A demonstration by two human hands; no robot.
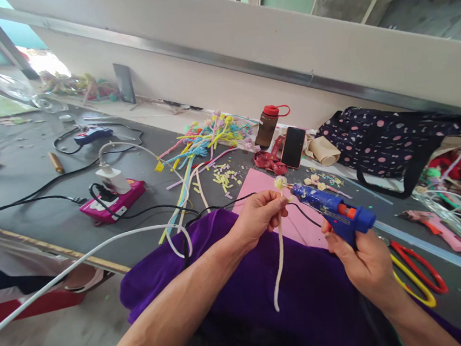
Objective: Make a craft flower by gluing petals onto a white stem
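1. Fingers of my left hand (265, 216) are pinched tight on a cream fuzzy stem (280, 274), just below its pale bud (280, 182); my right hand (364, 266) is wrapped round a blue glue gun (318, 198), nozzle right up at the bud.
2. Clutter: black cord (306, 214) between my hands, scissors (421, 266) beside my right wrist, patterned bag (385, 136) far right, bottle (267, 128) and phone (294, 148) far middle, fuzzy stems (211, 137) heaped left of those, magenta power strip (113, 205) left.
3. Dark table (22, 171), scraps (225, 180) scattered about, pale panel (242, 41) behind, grey floor (74, 329) near left.
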